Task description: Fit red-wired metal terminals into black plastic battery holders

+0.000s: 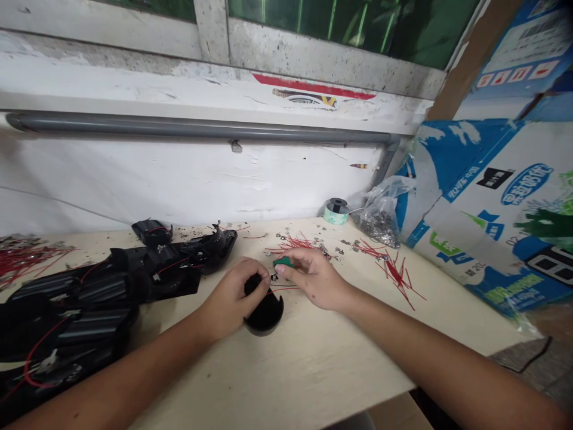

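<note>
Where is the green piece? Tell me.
In the head view, near the centre: the right hand holds the green piece, just right of the left hand.

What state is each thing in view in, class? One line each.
Black cup: opening towards the camera
Green piece: held
Left hand: curled over black cup, grip unclear
Right hand: closed on green piece
Red wires: loose, scattered
Plastic bag: holding metal bits
Tape roll: lying flat
Black casings: heaped together
</note>
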Demonstrator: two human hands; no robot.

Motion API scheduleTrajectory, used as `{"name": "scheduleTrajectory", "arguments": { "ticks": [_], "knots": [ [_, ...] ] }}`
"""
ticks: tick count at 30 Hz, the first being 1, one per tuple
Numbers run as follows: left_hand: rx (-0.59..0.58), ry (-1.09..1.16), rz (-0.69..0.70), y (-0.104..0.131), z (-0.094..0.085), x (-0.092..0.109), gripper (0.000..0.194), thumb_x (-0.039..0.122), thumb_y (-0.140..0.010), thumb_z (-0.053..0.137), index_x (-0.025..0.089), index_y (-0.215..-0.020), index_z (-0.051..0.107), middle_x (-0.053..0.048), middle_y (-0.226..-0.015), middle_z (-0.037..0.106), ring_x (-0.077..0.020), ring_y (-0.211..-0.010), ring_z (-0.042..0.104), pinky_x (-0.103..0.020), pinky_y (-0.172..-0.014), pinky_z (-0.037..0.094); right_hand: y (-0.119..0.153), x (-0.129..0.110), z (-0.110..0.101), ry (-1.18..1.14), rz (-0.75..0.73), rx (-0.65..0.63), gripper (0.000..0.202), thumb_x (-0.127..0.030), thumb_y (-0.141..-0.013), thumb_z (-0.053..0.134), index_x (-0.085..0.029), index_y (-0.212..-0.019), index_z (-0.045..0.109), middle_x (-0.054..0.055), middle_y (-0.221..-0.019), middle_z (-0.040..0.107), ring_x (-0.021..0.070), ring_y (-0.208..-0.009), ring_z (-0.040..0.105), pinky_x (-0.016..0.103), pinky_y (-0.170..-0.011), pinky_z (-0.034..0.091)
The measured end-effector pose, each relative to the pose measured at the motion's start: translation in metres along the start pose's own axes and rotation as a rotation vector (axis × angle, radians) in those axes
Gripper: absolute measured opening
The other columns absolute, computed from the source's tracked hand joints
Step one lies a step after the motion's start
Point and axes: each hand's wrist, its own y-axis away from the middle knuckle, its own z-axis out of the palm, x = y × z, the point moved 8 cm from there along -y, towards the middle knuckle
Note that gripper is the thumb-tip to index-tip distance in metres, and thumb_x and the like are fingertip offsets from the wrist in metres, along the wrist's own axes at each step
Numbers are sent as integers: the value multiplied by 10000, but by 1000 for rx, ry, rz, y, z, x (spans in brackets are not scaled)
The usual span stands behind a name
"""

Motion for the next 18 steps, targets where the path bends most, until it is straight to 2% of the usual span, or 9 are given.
{"name": "scheduleTrajectory", "arguments": {
  "ticks": [4, 7, 13, 18],
  "knots": [
    [-16, -9, 34, 0, 2, 2, 149, 237, -938, 512, 195, -829, 604, -33, -839, 634, -190, -853, 578, -329, -800, 452, 0, 2, 5, 5, -2, -28, 215, -351, -902, 630, -172, -783, 620, -11, -722, 547, 138, -676, 493, 276, -650, 426],
    [-19, -23, 60, 0, 2, 5, 135, 218, -931, 522, 190, -824, 600, -31, -835, 627, -188, -856, 568, -329, -802, 443, -1, 6, 8, 0, 11, -59, 283, -370, -907, 621, -173, -710, 571, -34, -652, 464, 119, -611, 430, 250, -569, 363],
    [-6, -19, 64, 1, 1, 7, 137, 207, -927, 528, 183, -814, 602, -34, -821, 627, -185, -839, 562, -331, -791, 443, -1, 18, 8, -50, 113, -70, 373, -397, -897, 629, -188, -635, 467, -64, -552, 366, 98, -508, 343, 237, -471, 243],
    [-6, -16, 67, 2, 1, 7, 127, 196, -924, 530, 183, -829, 612, -40, -840, 637, -186, -848, 567, -335, -798, 446, 0, 24, 12, -95, 116, -123, 282, -383, -915, 609, -179, -731, 545, -48, -610, 425, 109, -546, 375, 245, -505, 286]
  ]
}}
